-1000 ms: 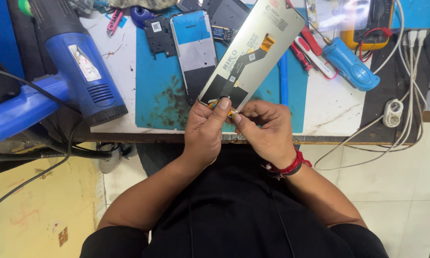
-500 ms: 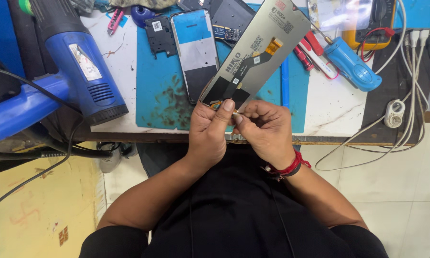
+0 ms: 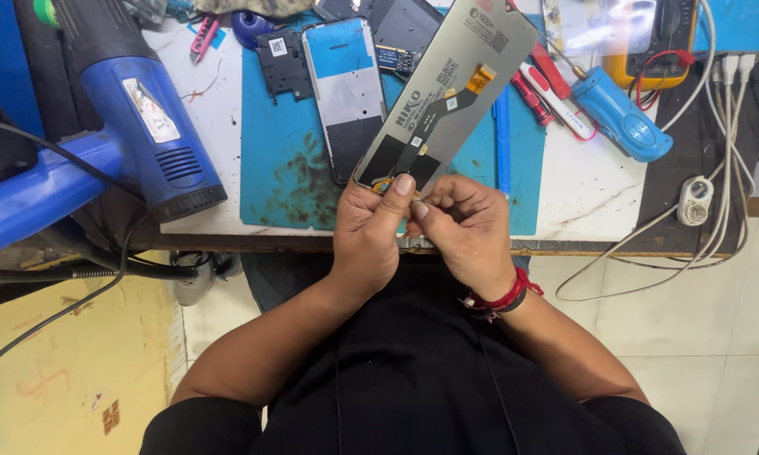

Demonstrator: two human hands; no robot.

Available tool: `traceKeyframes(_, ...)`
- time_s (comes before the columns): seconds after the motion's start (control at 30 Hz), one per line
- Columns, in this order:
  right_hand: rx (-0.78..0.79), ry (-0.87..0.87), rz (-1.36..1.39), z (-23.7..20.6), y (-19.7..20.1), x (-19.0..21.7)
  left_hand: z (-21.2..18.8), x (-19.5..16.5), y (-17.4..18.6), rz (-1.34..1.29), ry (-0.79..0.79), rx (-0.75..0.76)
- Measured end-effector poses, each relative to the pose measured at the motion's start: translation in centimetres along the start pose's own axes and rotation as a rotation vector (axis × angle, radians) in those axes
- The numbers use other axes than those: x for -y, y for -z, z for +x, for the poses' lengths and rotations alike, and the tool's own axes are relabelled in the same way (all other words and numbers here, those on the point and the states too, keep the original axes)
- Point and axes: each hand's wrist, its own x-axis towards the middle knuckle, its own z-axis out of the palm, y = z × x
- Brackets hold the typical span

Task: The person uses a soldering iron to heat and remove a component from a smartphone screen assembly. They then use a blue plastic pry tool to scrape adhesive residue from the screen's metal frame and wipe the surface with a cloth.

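Observation:
I hold a grey phone display panel back side up, with a black flex cable and an orange connector on it, tilted up to the right over the blue work mat. My left hand grips its lower end, thumb pressed on the bottom edge. My right hand, with a red thread at the wrist, pinches at that same bottom edge next to the left thumb. What the right fingertips hold is too small to tell.
A phone frame lies on the mat beside a small black cover. A blue heat gun stands at the left. A blue screwdriver, red tools, a yellow multimeter and white cables lie at the right.
The panel has tilted slightly and my left thumb has slid up onto its bottom edge. Both hands stay at the panel's lower end.

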Motion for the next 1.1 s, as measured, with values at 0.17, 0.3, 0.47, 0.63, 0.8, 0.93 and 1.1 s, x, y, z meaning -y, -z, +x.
traceKeyframes(0.17,-0.062,0.064,-0.078,-0.3,0.3,0.2,-0.2,-0.5,0.2,0.023,-0.009,-0.004)
traceKeyframes(0.3,-0.020,0.146,-0.217,-0.7,1.2,1.8,0.1,-1.3,0.8,0.067,-0.035,0.056)
traceKeyframes(0.47,0.103,0.286,-0.519,-1.2,2.3,3.5,0.7,-1.2,1.3,0.029,-0.004,0.009)
traceKeyframes(0.63,0.041,0.164,-0.352,-1.6,2.7,2.9,0.5,-0.8,1.2,0.096,-0.041,0.032)
traceKeyframes(0.8,-0.024,0.054,-0.136,-1.2,3.0,1.4,-0.1,-1.1,1.1,0.256,-0.137,0.115)
traceKeyframes(0.93,0.025,-0.071,-0.061,-0.6,2.9,0.7,-0.3,-1.0,0.5,0.261,-0.109,0.128)
traceKeyframes(1.1,0.103,-0.161,-0.018,-0.7,2.9,1.3,-0.2,-0.8,0.5,0.275,-0.141,0.081)
